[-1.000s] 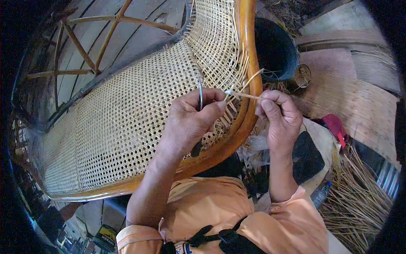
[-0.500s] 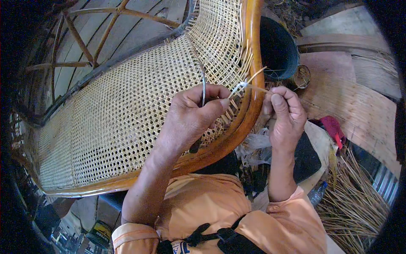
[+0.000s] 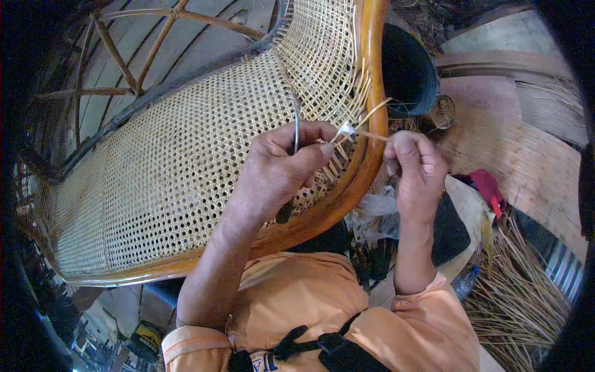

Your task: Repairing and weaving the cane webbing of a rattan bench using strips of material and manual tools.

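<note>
Across my lap lies a woven cane panel (image 3: 167, 149) set in a glossy orange-brown wooden frame (image 3: 369, 68). My left hand (image 3: 276, 170) pinches a cane strand (image 3: 335, 136) between thumb and forefinger over the panel's loose corner. The same hand keeps a curved metal rod tool (image 3: 297, 130) against its palm; a dark end, apparently its handle, shows below. A pale whitish bit (image 3: 347, 128), maybe a loop or knot, sits on the strand between the hands. Beyond the frame's right edge, my right hand (image 3: 416, 164) is closed on the strand's brownish end. Loose cane ends (image 3: 372, 111) stick up near the frame.
A dark bucket (image 3: 409, 71) stands beyond the frame at the upper right. Flat boards (image 3: 496, 130) lie at the right, with a red cloth (image 3: 486, 186) and a bundle of cane strips (image 3: 514, 291) nearer me. A clear plastic bag (image 3: 375, 214) is below the frame's corner.
My right hand has shifted slightly down and left. The whitish bit on the strand has moved left and a little down, nearer my left fingertips, which have hardly moved.
</note>
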